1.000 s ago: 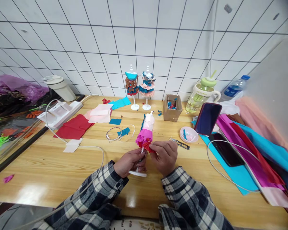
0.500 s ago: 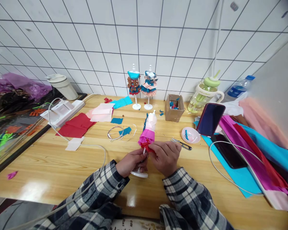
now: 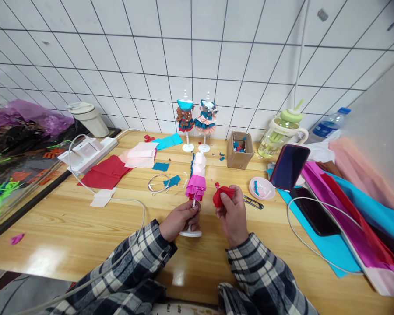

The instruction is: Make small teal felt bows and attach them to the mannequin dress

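My left hand point(image 3: 183, 217) is closed around the thin white post of a small dress form point(image 3: 199, 162). The form stands upright, with a white bodice, a pink ruffled skirt point(image 3: 196, 183) and a bit of red under the hem. Its round white base point(image 3: 191, 234) shows below my fingers. To the right of it, my right hand point(image 3: 233, 214) pinches a gathered piece of red crepe paper point(image 3: 222, 196), apart from the skirt. Just beyond that hand lies a pair of small thread snips point(image 3: 253, 201), partly covered.
Two dressed mini forms point(image 3: 185, 114) stand by the tiled wall, beside a small cardboard box point(image 3: 240, 151). A pink bowl point(image 3: 262, 192), a propped phone point(image 3: 289, 166) and coloured paper sheets point(image 3: 335, 258) lie right. Left are red paper point(image 3: 105, 171), a power strip point(image 3: 88, 155) and a cable.
My right hand has drawn away from the skirt to the right, bringing the red crepe paper with it. The dress form has shifted slightly left in my left hand.
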Demonstrator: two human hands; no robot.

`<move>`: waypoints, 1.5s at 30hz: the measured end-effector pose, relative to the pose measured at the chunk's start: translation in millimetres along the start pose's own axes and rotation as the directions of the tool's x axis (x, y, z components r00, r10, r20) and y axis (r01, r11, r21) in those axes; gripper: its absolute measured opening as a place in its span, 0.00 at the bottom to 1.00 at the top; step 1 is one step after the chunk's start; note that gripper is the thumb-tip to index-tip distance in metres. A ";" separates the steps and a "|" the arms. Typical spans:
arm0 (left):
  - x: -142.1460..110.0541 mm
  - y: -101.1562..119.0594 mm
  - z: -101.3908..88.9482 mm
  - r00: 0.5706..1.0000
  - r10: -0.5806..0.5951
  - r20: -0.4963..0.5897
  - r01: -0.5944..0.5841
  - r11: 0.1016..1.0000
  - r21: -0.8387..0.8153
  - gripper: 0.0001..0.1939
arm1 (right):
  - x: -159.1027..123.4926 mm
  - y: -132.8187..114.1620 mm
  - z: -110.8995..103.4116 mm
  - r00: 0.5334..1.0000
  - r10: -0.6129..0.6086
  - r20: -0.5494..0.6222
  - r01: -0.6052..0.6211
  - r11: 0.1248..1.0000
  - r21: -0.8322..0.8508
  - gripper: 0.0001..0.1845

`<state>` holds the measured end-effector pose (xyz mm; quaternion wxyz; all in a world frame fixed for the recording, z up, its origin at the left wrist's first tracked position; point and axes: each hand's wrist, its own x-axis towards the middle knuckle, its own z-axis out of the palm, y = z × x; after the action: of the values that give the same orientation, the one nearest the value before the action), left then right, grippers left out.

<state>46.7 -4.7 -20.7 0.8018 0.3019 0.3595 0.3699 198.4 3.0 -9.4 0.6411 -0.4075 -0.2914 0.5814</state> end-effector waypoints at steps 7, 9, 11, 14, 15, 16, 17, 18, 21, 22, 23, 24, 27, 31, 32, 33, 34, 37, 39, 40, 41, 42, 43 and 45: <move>0.1 2.4 -0.3 1.000 0.003 -0.024 -0.003 1.000 0.029 0.18 | 0.0 -7.9 1.3 0.984 0.147 0.097 -0.153 0.987 0.058 0.16; 0.1 1.9 -0.5 0.999 0.010 -0.035 -0.009 0.999 0.038 0.19 | 0.3 -7.3 1.5 0.984 0.155 0.084 -0.161 0.985 0.062 0.15; 0.5 0.4 -1.3 0.998 0.023 -0.053 -0.020 0.999 0.049 0.20 | 0.9 -5.6 0.8 0.984 0.159 0.077 -0.162 0.986 0.029 0.15; 1.7 -2.8 -2.7 0.996 0.042 -0.081 -0.036 0.996 0.079 0.21 | 1.8 -1.7 -0.3 0.977 0.188 0.101 -0.181 0.981 -0.074 0.16; 2.1 -3.8 -3.0 0.995 0.049 -0.089 -0.040 0.995 0.093 0.22 | 2.1 -0.3 -0.5 0.975 0.199 0.103 -0.189 0.977 -0.103 0.15; 2.4 -4.6 -3.1 0.994 0.055 -0.094 -0.045 0.993 0.108 0.22 | 2.3 1.0 -0.5 0.973 0.208 0.100 -0.195 0.973 -0.123 0.14; 2.6 -5.1 -3.1 0.993 0.062 -0.099 -0.049 0.991 0.124 0.23 | 2.5 2.1 -0.4 0.973 0.213 0.094 -0.199 0.971 -0.134 0.13; 2.6 -5.3 -2.8 0.992 0.067 -0.102 -0.053 0.989 0.139 0.23 | 2.7 3.0 -0.2 0.973 0.214 0.088 -0.200 0.969 -0.143 0.13; 2.6 -5.5 -1.8 0.992 0.078 -0.099 -0.059 0.982 0.182 0.25 | 3.3 3.5 0.7 0.971 0.221 0.088 -0.203 0.962 -0.180 0.13; 2.6 -5.7 -1.6 0.992 0.080 -0.097 -0.061 0.980 0.192 0.26 | 3.4 3.1 1.2 0.970 0.228 0.088 -0.208 0.960 -0.190 0.13; 2.7 -6.1 -1.6 0.992 0.083 -0.095 -0.063 0.978 0.200 0.27 | 3.4 2.5 1.9 0.968 0.234 0.087 -0.214 0.958 -0.193 0.14; 2.9 -6.7 -1.8 0.992 0.085 -0.094 -0.064 0.976 0.208 0.27 | 3.3 1.9 2.6 0.967 0.242 0.085 -0.222 0.956 -0.190 0.14; 3.8 -9.1 -2.8 0.992 0.092 -0.088 -0.069 0.971 0.230 0.27 | 2.5 0.9 4.5 0.961 0.268 0.068 -0.255 0.954 -0.157 0.17; 4.5 -10.8 -2.8 0.993 0.103 -0.063 -0.085 0.966 0.244 0.26 | 1.0 2.7 6.0 0.969 0.248 0.004 -0.246 0.962 -0.120 0.20; 4.2 -10.7 -2.1 0.992 0.108 -0.068 -0.087 0.963 0.256 0.25 | 0.6 3.3 6.5 0.972 0.236 -0.003 -0.235 0.964 -0.122 0.21; 3.9 -10.4 -1.1 0.990 0.115 -0.077 -0.090 0.958 0.274 0.24 | 0.2 3.7 7.0 0.974 0.228 -0.001 -0.226 0.965 -0.129 0.21; 3.5 -10.0 0.1 0.989 0.121 -0.087 -0.090 0.950 0.299 0.23 | -0.1 3.9 7.6 0.974 0.227 0.004 -0.224 0.965 -0.136 0.21; 2.2 -8.7 3.9 0.984 0.139 -0.110 -0.090 0.925 0.368 0.20 | -0.9 3.1 9.4 0.965 0.262 0.026 -0.256 0.956 -0.143 0.21; 1.7 -8.3 5.4 0.983 0.145 -0.113 -0.091 0.918 0.386 0.20 | -1.2 2.3 10.1 0.958 0.287 0.027 -0.281 0.951 -0.129 0.21; 1.7 -8.4 5.7 0.982 0.149 -0.116 -0.093 0.916 0.390 0.20 | -1.4 1.9 10.2 0.954 0.298 0.029 -0.293 0.949 -0.121 0.22; 1.8 -8.7 5.6 0.981 0.152 -0.118 -0.094 0.915 0.393 0.20 | -1.6 1.7 10.3 0.951 0.307 0.033 -0.301 0.947 -0.113 0.22; 1.9 -9.1 5.3 0.981 0.154 -0.120 -0.095 0.913 0.397 0.20 | -1.9 1.7 10.3 0.950 0.311 0.037 -0.306 0.946 -0.106 0.22; 2.1 -9.5 4.7 0.980 0.157 -0.119 -0.097 0.911 0.400 0.20 | -2.2 1.7 10.3 0.950 0.308 0.039 -0.303 0.948 -0.100 0.21; 2.5 -10.2 3.3 0.980 0.164 -0.115 -0.104 0.906 0.409 0.21 | -2.7 1.9 9.9 0.965 0.260 0.036 -0.255 0.961 -0.103 0.20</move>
<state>54.3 -8.9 -27.4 0.6668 0.4560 0.4638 0.3639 188.6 2.1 -5.9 0.5320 -0.4585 -0.2795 0.6547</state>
